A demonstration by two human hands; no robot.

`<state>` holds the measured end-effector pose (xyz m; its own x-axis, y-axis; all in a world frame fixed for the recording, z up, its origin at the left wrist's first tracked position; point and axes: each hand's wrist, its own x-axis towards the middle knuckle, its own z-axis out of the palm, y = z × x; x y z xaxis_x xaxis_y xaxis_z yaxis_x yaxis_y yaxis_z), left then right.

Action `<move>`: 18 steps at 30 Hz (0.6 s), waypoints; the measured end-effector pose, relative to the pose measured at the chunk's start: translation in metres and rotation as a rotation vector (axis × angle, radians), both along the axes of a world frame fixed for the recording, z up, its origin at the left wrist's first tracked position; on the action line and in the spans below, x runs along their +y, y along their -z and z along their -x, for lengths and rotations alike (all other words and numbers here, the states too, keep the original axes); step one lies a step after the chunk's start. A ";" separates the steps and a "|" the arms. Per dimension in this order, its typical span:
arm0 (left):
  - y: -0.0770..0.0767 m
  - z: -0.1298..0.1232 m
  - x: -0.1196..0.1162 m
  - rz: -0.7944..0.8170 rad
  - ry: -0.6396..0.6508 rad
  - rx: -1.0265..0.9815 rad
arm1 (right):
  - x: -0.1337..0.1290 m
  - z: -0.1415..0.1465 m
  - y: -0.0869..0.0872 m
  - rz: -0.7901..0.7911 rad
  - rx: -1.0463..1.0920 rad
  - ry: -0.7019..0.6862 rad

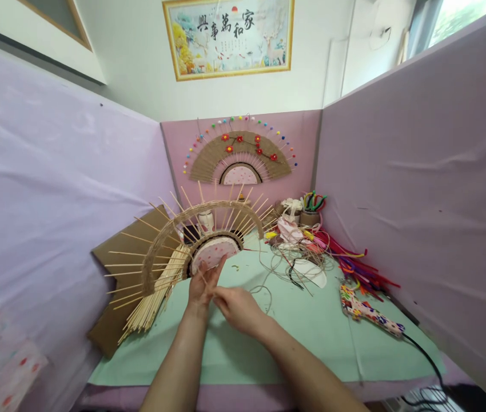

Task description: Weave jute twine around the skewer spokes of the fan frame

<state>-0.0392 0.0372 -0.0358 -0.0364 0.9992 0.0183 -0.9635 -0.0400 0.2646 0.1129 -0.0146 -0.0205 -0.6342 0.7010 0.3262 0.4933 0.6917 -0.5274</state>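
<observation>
A half-finished fan (216,254) with thin wooden sticks fanning out leans in front of me. Its half-round base is pink with red spots, and a band of woven twine (151,257) arcs across the sticks. My left hand (202,286) is at the lower edge of the base, palm towards me, closed on it; some fingers are hidden behind. Just right of it, my right hand (238,308) is closed in a pinch close to the left palm. A thin strand, seemingly twine, runs to its fingertips. Loose twine (264,289) loops on the table beside it.
Bundled sticks (151,309) and brown cardboard (112,329) lie at left. To the right are tangled twine (283,260), colourful pipe cleaners (354,266) and a flower-patterned glue gun (369,315) with a black cord. A finished fan (243,149) hangs on the pink back panel.
</observation>
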 end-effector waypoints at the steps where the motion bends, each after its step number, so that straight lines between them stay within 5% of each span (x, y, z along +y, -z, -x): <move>1: 0.000 -0.002 -0.001 -0.003 -0.022 -0.014 | 0.003 -0.008 0.001 0.057 0.007 -0.027; 3: 0.000 -0.005 -0.002 -0.013 -0.080 -0.024 | 0.009 -0.025 0.004 0.174 -0.016 -0.059; 5: 0.000 -0.006 -0.001 -0.044 -0.118 -0.025 | 0.018 -0.044 0.009 0.239 -0.106 0.049; 10: -0.001 -0.005 0.000 -0.054 -0.168 -0.006 | 0.038 -0.089 0.010 0.113 -0.233 0.808; 12: 0.000 -0.004 0.001 -0.068 -0.178 -0.006 | 0.042 -0.100 0.008 0.041 -0.181 0.947; 14: 0.002 -0.003 0.001 -0.088 -0.182 -0.007 | 0.044 -0.105 0.009 0.013 -0.138 0.956; 18: 0.008 0.000 0.004 -0.063 -0.201 0.005 | 0.046 -0.099 0.021 0.117 -0.153 0.702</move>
